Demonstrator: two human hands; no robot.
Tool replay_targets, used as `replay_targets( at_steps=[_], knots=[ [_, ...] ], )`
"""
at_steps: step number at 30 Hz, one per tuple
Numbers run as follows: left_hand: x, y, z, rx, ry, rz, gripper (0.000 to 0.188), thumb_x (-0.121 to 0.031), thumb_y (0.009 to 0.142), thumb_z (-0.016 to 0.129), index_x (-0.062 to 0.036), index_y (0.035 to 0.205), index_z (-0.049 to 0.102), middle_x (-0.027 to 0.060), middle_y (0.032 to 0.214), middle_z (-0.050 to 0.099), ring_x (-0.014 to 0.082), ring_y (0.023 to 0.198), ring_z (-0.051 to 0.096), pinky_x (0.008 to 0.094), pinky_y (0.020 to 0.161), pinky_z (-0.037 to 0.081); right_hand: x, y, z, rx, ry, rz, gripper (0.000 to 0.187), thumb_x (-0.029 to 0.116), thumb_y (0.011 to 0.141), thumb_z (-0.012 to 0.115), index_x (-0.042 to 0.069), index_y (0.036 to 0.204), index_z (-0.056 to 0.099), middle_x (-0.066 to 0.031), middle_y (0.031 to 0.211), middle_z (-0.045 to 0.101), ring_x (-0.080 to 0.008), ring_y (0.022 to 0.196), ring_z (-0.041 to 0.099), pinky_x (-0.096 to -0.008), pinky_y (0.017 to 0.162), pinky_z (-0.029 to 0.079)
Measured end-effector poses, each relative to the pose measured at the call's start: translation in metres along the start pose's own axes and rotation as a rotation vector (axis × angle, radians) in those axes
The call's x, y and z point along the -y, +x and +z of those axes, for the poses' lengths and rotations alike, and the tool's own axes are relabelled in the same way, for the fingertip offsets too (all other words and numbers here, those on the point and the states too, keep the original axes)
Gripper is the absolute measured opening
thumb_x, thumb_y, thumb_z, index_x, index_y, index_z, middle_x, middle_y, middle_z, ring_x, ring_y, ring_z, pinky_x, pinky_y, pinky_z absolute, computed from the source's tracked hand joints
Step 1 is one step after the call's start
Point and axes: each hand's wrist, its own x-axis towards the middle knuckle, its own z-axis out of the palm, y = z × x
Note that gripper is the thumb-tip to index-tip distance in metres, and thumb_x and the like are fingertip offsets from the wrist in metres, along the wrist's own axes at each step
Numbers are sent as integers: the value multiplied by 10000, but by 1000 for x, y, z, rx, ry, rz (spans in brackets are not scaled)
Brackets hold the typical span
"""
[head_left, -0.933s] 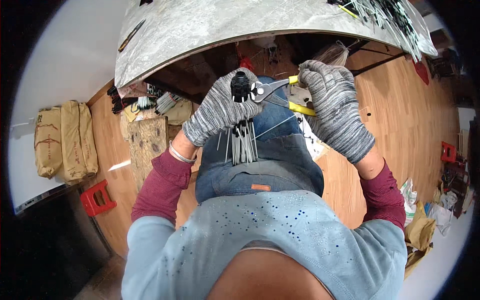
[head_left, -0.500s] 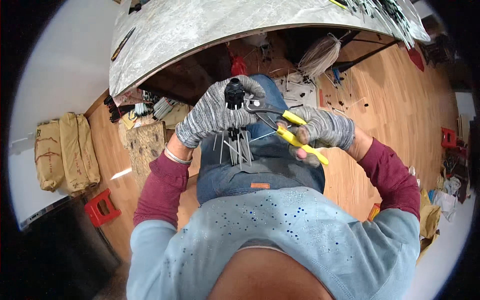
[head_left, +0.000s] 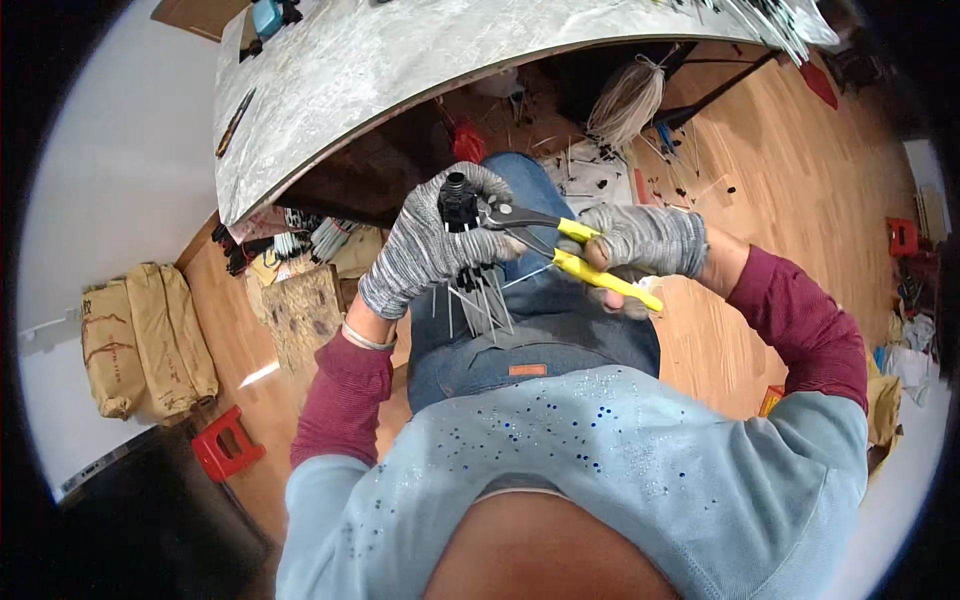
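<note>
Both my hands wear grey knitted gloves and meet above my lap. My left hand (head_left: 432, 238) is closed round an umbrella frame (head_left: 459, 205), a black ridged hub with thin grey metal ribs fanning out below it over my jeans. My right hand (head_left: 640, 240) grips yellow-handled pliers (head_left: 610, 277), its fingers wrapped round the handles, which stand somewhat apart. The dark jaws of the pliers are against the right side of the hub, beside my left fingers. What exactly lies between the jaws is too small to make out.
Ahead is a grey marbled table (head_left: 350, 90) with a pen-like tool (head_left: 235, 122) and bundled rods (head_left: 765, 25). Underneath hang pale strands (head_left: 628, 100). Left are a wooden block (head_left: 300, 310), brown sacks (head_left: 150, 345) and a red stool (head_left: 228, 443). Scraps litter the floor.
The view has shifted a little. My left hand and the hub sit slightly further left and the hub leans slightly more. The pliers stay at the hub's side in my right hand.
</note>
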Motion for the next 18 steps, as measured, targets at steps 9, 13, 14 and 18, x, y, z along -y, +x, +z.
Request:
replay_targets(
  at_steps=[9,13,14,18],
  knots=[
    [3,3,-2,-139,29,-105,396,-187,506,772,-59,803,543,-22,697,525,55,661,479,197,598,414,22,-1,11,-904,-1751,-944,436,229,678,643,4,1000,455,-117,811,564,-204,696,583,-284,581,475],
    [-1,1,-3,-90,-92,-122,392,-191,504,774,-58,791,542,-17,686,527,53,648,479,194,589,410,17,-5,17,-457,-749,-389,444,271,681,635,-9,976,460,-119,763,562,-212,694,581,-304,597,474],
    [-2,0,-4,-46,-81,-98,390,-192,506,773,-57,789,541,-16,687,529,53,648,480,193,587,410,15,-6,15,-267,-373,-138,447,282,681,634,-13,970,462,-119,750,561,-213,694,580,-308,602,473],
    [-6,-3,-1,15,-64,-96,397,-194,503,775,-53,789,536,-15,701,530,53,660,480,190,591,406,9,3,9,164,11,-15,441,281,686,633,-15,966,465,-103,713,562,-192,642,577,-286,552,471]
  ],
)
